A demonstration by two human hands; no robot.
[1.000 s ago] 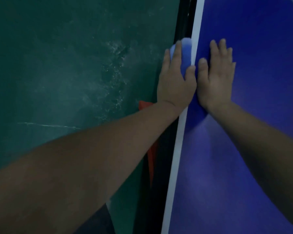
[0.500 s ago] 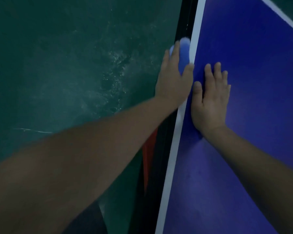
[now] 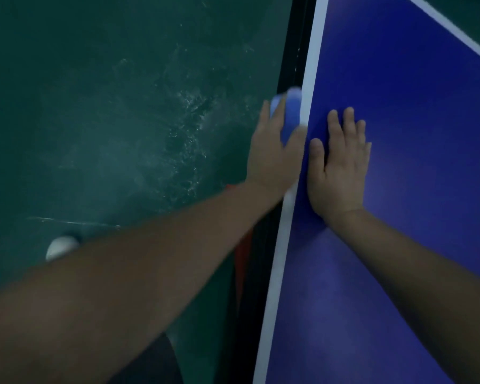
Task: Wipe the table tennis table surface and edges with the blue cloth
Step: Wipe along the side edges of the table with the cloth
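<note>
both hands slid nearer; left hand grips blue cloth, right hand flat.

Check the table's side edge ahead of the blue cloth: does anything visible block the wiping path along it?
Nothing visible does. The left hand grips the blue cloth against the table edge, and the white border beyond it runs bare. The right hand lies flat on the top, beside the path.

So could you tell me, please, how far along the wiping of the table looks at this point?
Nothing shows which parts are already wiped; the blue top carries no visible marks either way. In hand: the left hand grips the cloth against the side edge beside the white line, while the right hand rests flat on top. Left, as far as I can judge: the rest of that edge and the other edges.
</note>
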